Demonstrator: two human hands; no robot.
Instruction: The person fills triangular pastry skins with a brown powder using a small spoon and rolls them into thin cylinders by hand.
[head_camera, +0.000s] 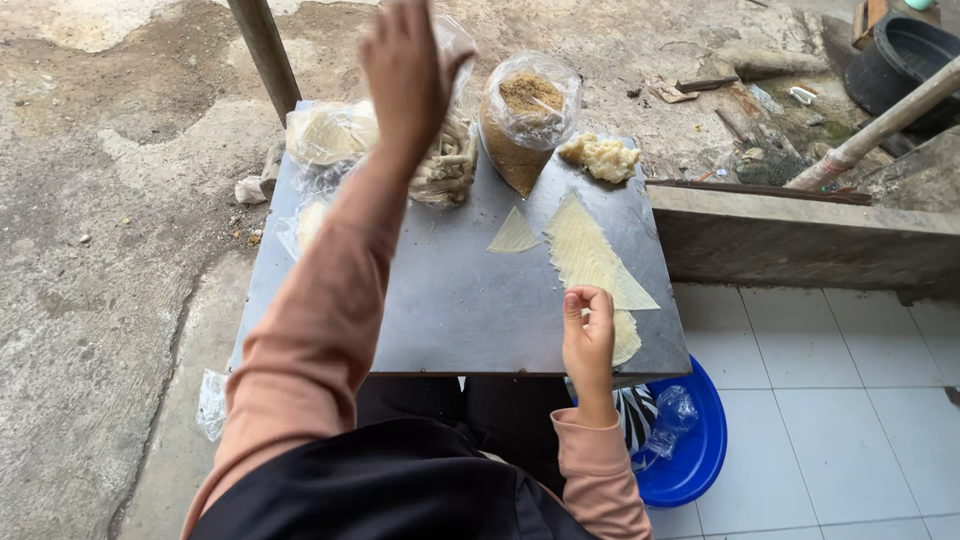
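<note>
Grip: the right hand (588, 335) rests on a metal table (450, 310), thumb and forefinger pinched on the near edge of a stack of pastry wrappers (590, 260). The left hand (405, 65) is raised far beyond the pinch and to its left, fingers drawn together in front of a clear plastic bag (455, 50); whether they grasp the bag cannot be told.

The wrappers are pale yellow, thin and faintly ribbed, cut as long triangles; the stack runs from the pinch away toward the far side of the table, with one corner tucked under the right hand. A single smaller triangular wrapper (514, 233) lies apart, beyond and left of the pinch.

Surroundings, by size: the table is a dull grey sheet, smooth and bare near the grip. Below and right of the pinch sits a blue plastic basin (700, 450) on white floor tiles. Far beyond the pinch stands an open bag of brown crumbly filling (527, 115); to its left, a bag of pale strips (445, 165) and a bag of folded wrappers (325, 135), partly hidden by the pink sleeve of the left arm. A lump of pale dough (600, 157) lies just beyond the stack's far tip.
</note>
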